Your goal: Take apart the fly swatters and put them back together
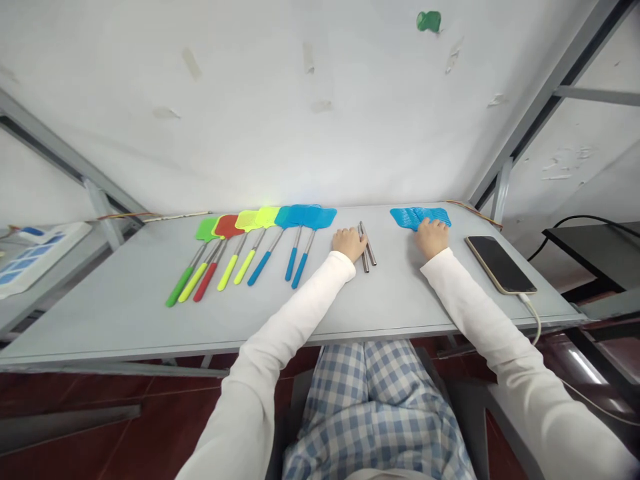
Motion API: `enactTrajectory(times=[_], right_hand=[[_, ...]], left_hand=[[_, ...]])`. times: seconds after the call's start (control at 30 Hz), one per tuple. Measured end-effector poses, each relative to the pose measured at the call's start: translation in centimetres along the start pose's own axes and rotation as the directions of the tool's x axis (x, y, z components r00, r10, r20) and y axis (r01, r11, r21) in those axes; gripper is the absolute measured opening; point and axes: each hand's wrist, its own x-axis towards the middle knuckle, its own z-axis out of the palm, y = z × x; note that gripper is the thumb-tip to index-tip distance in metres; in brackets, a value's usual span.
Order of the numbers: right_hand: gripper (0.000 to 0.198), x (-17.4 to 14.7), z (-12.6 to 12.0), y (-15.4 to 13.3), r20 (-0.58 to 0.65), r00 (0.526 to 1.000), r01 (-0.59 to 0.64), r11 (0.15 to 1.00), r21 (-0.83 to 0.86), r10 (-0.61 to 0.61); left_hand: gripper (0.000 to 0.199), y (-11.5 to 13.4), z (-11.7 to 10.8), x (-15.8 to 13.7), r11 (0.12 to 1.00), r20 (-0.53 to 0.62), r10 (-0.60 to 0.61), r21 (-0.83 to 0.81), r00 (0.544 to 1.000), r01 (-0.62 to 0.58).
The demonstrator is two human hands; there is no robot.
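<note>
My left hand rests on the table with its fingers bent but not wrapped around anything I can see. Its thumb side lies against a pair of thin metal tubes, whose upper ends show just beyond it. Farther right, my right hand has its fingers closed on the near edge of blue mesh fly swatter heads, which lie flat near the wall and partly overlap. To the left of my hands, several fly swatters lie in a row: green, red, yellow and blue, handles toward me.
A phone with a white charging cable lies at the right of the grey table. Behind the table stands a white wall. Metal frame posts rise at both sides. At far left is a white and blue object.
</note>
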Motion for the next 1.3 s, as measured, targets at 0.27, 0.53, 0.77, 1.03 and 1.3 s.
enactTrajectory(times=[0.27,0.53,0.77,1.03,1.3], right_hand=[[0.039,-1.3,-0.4,-3.1,0.162,0.908,0.382,0.922,0.057,-0.387],[0.041,-1.5,-0.9,-1.9,0.198,0.955,0.243,0.965,-0.101,-0.22],[0.021,-1.6,-1.1,-3.7,0.208,0.89,0.402,0.914,0.059,-0.405],[0.024,-2.3,-0.9,-5.3,0.013,0.748,0.642,0.729,0.237,-0.663],[0.025,-2.4,-0.8,-5.3,-0.032,0.792,0.603,0.774,0.196,-0.609]], left_hand=[[0.03,-1.3,-0.4,-0.8,0.998,0.041,-0.01,-0.069,0.999,0.013],[0.019,-1.7,-1.4,-2.0,0.997,0.129,0.026,-0.074,0.991,-0.017],[0.018,-3.2,-1.3,0.5,0.803,0.021,-0.205,-0.569,0.979,0.18],[0.022,-2.9,-0.8,1.5,-0.019,-0.007,-0.35,-1.0,0.937,-0.014],[0.018,-2.5,-0.8,1.2,-0.119,-0.063,-0.345,-0.987,0.936,-0.11]])
